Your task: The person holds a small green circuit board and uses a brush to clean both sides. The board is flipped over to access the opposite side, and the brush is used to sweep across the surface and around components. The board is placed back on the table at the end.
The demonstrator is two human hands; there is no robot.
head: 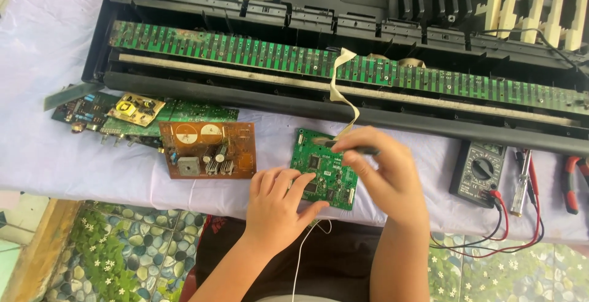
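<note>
Left hand (276,201) pressed flat on green board (324,168), just beside brown board (208,150). Right hand (380,173) closed on dark tool (359,150) over green board, near multimeter (478,172).

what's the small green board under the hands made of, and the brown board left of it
Small green board: looks like rigid laminate with a glossy green coating, dotted with dark chips and fine pale traces. Brown board: seems a matte tan, paper-like laminate, bare and uncoated, carrying metal-topped cylinders and a grey block.
</note>
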